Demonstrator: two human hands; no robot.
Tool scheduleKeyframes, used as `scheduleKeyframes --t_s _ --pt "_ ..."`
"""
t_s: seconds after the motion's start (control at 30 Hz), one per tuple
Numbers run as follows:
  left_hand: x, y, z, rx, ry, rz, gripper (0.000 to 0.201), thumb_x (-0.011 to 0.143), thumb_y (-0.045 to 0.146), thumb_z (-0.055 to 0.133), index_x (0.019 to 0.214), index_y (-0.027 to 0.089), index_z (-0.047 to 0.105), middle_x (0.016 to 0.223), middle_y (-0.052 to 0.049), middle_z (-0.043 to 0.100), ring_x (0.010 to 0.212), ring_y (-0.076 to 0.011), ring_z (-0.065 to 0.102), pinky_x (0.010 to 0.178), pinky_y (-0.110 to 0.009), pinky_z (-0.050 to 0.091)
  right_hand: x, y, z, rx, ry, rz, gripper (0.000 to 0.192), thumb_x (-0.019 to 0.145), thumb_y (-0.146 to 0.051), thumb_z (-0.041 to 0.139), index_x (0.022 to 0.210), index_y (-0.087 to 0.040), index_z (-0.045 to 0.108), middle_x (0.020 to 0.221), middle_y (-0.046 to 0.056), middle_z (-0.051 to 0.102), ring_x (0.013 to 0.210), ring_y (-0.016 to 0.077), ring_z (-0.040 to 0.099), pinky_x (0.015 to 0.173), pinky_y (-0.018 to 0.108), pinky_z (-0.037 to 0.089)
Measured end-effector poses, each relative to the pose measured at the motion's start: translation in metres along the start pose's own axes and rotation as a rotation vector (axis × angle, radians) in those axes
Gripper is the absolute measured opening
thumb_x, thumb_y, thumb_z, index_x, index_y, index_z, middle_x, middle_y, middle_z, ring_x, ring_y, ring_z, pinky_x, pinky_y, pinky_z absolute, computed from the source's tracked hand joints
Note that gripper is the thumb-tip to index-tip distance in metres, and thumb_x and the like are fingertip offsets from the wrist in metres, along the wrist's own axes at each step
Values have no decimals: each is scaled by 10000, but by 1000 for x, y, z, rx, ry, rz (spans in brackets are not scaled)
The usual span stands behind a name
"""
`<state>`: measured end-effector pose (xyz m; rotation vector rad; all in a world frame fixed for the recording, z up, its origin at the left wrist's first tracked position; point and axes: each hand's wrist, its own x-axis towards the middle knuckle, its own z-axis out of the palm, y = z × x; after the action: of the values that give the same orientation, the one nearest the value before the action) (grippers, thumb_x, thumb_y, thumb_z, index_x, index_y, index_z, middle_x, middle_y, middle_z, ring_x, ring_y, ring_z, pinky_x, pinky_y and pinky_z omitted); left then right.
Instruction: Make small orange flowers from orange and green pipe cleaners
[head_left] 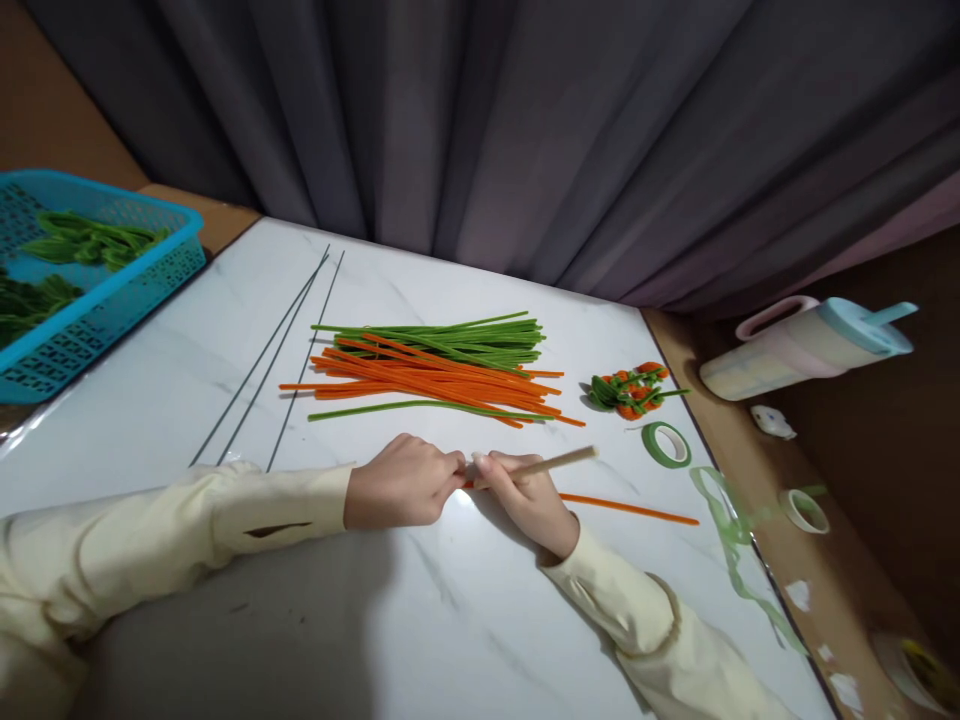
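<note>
Both hands' fingers pinch a fuzzy orange pipe cleaner [628, 509]; right hand [529, 495] also grips a round wooden stick [559, 461]

I see the pipe cleaner pile [442, 370] mid-frame on the table [187, 400], wires [277, 350] left of it, basket [97, 290] upper left (partly cropped), tape roll [666, 443] right, jug [806, 345] far right.

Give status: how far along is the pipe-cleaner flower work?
Done: a small cluster of finished orange-green pieces by the green tape roll. In hand: left hand and right hand work an orange pipe cleaner at a wooden stick. Left: a large pipe-cleaner pile, wire stems.
</note>
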<state>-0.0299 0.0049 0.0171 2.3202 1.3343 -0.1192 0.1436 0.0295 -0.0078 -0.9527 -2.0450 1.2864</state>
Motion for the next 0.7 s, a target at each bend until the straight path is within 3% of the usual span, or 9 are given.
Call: scheduleKeyframes --t_s 0.17,0.7 --pt "-1 0 0 6 27 12 281 924 249 302 824 164 550 740 -55 670 651 -235 629 519 -297 294 3 -2 -3 137 84 124 571 907 -540 383 503 -159 516 398 -42 350 401 83 354 440 221 332" --pt "2 -4 8 25 39 29 277 909 246 338 892 158 600 768 -80 693 656 -264 642 504 -302 313 -1 1 1 -90 -51 -39 534 939 -494 324 593 -161 558 536 7 522 506 95 465 507 206 380"
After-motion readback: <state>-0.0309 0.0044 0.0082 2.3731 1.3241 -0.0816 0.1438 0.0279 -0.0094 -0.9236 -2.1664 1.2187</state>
